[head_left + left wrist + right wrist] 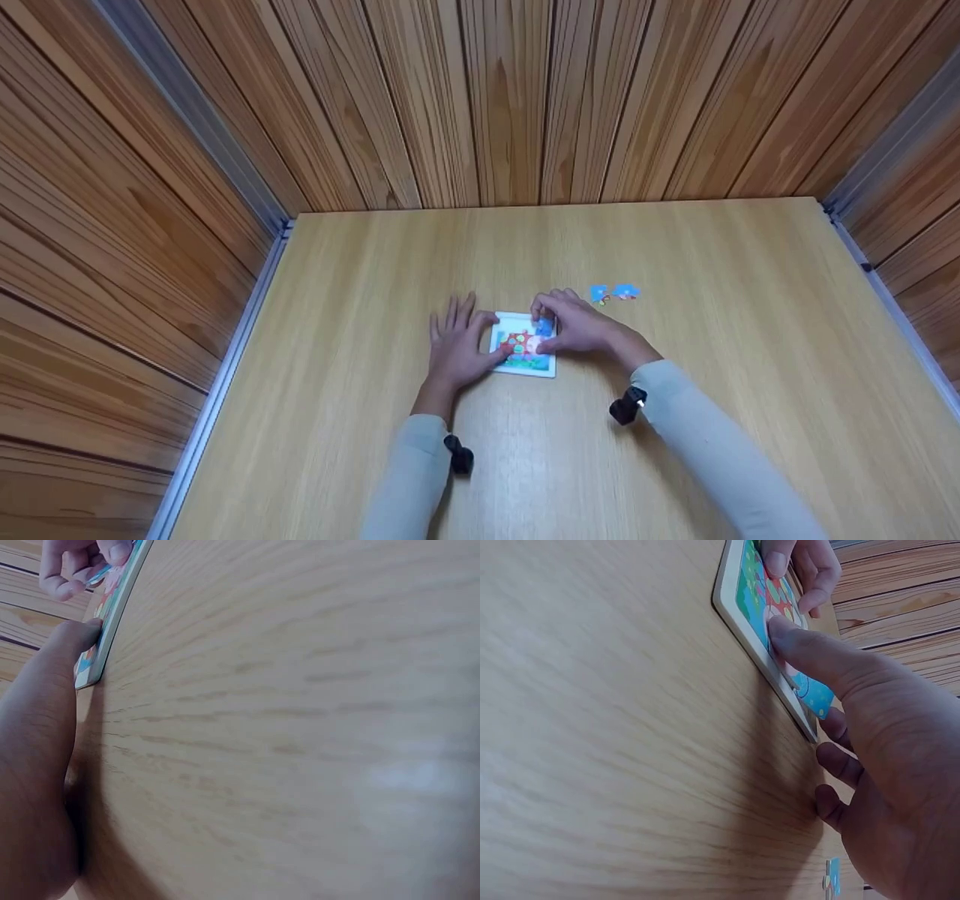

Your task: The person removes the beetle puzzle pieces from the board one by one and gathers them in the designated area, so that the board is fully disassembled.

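Observation:
A small square jigsaw puzzle in a white-edged tray (536, 373) lies on the table, showing a red shape over blue and green. My left hand (459, 352) rests at its left side. Its thumb presses on the picture, the index fingertip touches the upper left corner, and the other fingers spread outward. At the upper right of the tray, my right hand (574, 322) pinches a blue puzzle piece (814, 694) between thumb and fingers. That piece is tilted, with one corner raised above the tray's rim. The right fingers partly hide it in the head view.
Two loose blue puzzle pieces, a left one (598, 293) and a right one (625, 291), lie on the table beyond my right hand. Wood-panel walls (510, 105) stand behind the table and on both sides. Metal rails (217, 394) run along the side edges.

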`<state>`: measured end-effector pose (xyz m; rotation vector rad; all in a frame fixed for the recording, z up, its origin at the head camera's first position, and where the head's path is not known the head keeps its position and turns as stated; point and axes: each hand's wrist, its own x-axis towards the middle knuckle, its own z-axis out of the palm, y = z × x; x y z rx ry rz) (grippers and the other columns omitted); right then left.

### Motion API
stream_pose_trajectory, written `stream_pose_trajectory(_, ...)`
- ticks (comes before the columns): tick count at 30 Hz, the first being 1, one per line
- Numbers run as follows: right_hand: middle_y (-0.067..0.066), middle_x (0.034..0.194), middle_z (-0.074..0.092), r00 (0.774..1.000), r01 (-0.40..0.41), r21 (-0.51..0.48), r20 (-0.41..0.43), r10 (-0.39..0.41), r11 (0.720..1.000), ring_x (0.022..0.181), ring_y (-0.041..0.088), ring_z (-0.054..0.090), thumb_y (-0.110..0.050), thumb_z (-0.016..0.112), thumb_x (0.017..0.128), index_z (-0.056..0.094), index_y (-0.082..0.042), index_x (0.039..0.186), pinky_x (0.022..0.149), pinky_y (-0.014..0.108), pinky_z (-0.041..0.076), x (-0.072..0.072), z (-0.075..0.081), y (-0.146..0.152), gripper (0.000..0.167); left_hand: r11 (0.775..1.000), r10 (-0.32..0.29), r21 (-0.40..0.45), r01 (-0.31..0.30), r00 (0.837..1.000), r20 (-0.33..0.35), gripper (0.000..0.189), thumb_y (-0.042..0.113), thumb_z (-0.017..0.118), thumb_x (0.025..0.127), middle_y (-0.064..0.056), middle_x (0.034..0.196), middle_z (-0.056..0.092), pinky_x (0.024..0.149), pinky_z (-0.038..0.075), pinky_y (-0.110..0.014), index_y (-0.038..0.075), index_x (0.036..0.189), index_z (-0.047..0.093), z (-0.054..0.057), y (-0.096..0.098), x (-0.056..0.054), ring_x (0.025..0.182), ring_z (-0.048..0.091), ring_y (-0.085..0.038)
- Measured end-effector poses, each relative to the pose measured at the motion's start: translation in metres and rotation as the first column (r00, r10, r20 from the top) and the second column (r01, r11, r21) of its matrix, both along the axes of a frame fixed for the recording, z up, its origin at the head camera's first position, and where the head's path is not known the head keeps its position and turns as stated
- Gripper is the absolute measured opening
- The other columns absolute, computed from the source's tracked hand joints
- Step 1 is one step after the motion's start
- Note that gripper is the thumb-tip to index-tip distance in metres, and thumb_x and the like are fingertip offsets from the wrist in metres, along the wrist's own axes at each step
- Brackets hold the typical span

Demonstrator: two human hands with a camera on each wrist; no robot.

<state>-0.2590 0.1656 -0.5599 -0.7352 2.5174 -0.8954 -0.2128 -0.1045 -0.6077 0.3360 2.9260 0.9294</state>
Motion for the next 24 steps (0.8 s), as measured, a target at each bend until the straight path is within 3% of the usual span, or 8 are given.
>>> stream_pose_trajectory(8,0.012,0.130,0.062,1.000,0.004,-0.029,0.002,-0.004,1.000,0.128,0.033,0.051,-0.024,0.085,0.099,0.067,-0.020,0.129,0.110,0.052,0.044,0.0024,-0.0028,0.0045,0.035,1.000,0.002,0.008,-0.002,1.000,0.001,0.066,0.074,0.068,0.096,-0.017,0.189,0.025,0.138,-0.001,-0.082,0.027,0.142,0.066,-0.0023,0.0005,-0.0003,0.178,0.009,-0.050)
stream_pose_trajectory(17,0.015,0.130,0.064,1.000,0.016,-0.055,-0.013,-0.017,0.998,0.128,0.033,0.053,-0.021,0.086,0.097,0.068,-0.011,0.137,0.112,0.049,0.044,0.0050,-0.0021,0.0074,0.045,1.000,0.001,-0.003,-0.001,1.000,0.024,0.068,0.076,0.068,0.093,-0.015,0.190,0.024,0.138,-0.003,-0.081,0.027,0.141,0.065,-0.0004,-0.0003,-0.0024,0.179,0.007,-0.048)
stream_pose_trajectory(24,0.014,0.132,0.065,1.000,-0.002,-0.054,-0.019,0.001,0.999,0.129,0.032,0.053,-0.019,0.086,0.099,0.071,-0.017,0.136,0.108,0.047,0.044,0.0037,-0.0022,0.0077,0.040,1.000,0.001,-0.001,-0.001,1.000,0.027,0.066,0.075,0.068,0.095,-0.016,0.190,0.023,0.138,-0.003,-0.081,0.028,0.141,0.065,-0.0017,-0.0001,-0.0021,0.179,0.008,-0.049)
